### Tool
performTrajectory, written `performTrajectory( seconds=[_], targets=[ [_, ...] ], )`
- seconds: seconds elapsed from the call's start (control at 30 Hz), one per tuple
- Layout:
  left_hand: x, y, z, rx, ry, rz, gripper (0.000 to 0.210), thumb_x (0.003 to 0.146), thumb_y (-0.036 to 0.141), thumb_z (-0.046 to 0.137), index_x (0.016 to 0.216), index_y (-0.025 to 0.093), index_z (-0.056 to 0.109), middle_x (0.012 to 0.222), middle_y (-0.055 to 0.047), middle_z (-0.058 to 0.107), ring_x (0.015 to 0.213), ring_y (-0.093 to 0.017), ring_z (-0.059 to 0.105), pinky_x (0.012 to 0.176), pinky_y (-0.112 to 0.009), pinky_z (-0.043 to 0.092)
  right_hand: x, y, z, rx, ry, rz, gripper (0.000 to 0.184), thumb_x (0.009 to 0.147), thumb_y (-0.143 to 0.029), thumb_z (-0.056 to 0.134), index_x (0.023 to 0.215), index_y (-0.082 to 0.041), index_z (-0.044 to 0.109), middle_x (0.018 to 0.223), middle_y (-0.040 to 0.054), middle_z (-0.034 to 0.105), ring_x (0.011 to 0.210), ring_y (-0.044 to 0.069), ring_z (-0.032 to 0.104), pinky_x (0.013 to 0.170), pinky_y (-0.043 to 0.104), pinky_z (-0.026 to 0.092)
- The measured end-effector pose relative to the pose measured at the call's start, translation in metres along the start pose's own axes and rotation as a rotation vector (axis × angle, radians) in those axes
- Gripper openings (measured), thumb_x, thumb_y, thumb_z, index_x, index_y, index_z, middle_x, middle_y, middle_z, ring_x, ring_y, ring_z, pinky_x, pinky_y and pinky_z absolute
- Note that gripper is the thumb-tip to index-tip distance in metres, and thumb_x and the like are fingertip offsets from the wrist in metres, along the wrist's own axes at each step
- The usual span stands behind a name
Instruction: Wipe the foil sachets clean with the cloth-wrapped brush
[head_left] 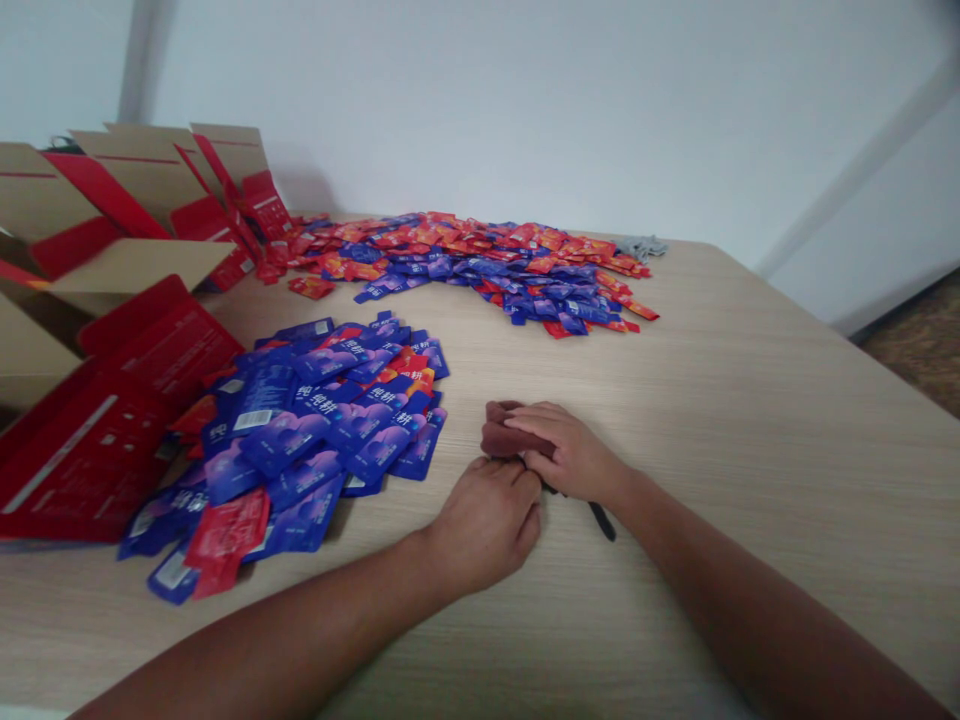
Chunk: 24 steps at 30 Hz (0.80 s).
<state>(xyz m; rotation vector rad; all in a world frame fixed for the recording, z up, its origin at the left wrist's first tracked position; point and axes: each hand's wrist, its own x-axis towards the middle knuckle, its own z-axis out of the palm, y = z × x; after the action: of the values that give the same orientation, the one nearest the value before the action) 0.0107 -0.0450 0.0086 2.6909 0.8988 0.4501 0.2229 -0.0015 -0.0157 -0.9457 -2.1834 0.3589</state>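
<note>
A soft brown folded cloth item (pixel 504 436) is between my two hands over the table; its exact kind does not show. My right hand (pixel 570 452) grips it from the right, fingers laid across its top. My left hand (pixel 489 522) is closed at its near edge, with the knuckles up and the fingertips hidden. The two hands touch. A short dark strap end (pixel 602 522) sticks out below my right hand, and I cannot tell whether it belongs to the brown item.
Blue and red sachets (pixel 322 420) lie heaped to the left of my hands. Farther back, a long pile of sachets (pixel 480 260) runs along the wall, with a small grey bundle (pixel 642 247) at its right end. Open red cartons (pixel 112 440) stand at the left.
</note>
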Motion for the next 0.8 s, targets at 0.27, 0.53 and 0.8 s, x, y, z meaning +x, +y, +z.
performTrajectory(
  seconds=[0.27,0.53,0.8],
  targets=[
    [0.001,0.001,-0.004,0.014,-0.031,-0.017,0.008,0.098,0.026,0.059,0.096,0.019,0.064,0.101,-0.009,0.072,0.096,-0.027,0.067,0.088,-0.044,0.052,0.005,-0.007,-0.002,-0.023,0.013,0.086,0.055,0.085,-0.013,0.067,0.138,-0.029,0.068,0.136,0.0077,0.075,0.127,0.03,0.069,0.111,0.055,0.053],
    [0.001,0.002,-0.004,-0.008,-0.035,-0.022,0.009,0.098,0.025,0.058,0.097,0.02,0.064,0.1,-0.009,0.071,0.095,-0.027,0.065,0.088,-0.044,0.053,0.008,-0.01,-0.005,-0.049,0.017,0.118,0.05,0.086,-0.011,0.065,0.133,-0.028,0.069,0.136,0.0072,0.075,0.126,0.03,0.069,0.108,0.052,0.053],
    [0.0,0.002,-0.004,-0.003,-0.034,-0.022,0.009,0.099,0.026,0.057,0.096,0.019,0.063,0.1,-0.009,0.071,0.094,-0.027,0.066,0.087,-0.044,0.053,0.009,-0.011,-0.006,-0.057,0.013,0.126,0.048,0.088,-0.012,0.065,0.133,-0.028,0.069,0.134,0.0064,0.076,0.124,0.029,0.069,0.107,0.051,0.054]
  ],
)
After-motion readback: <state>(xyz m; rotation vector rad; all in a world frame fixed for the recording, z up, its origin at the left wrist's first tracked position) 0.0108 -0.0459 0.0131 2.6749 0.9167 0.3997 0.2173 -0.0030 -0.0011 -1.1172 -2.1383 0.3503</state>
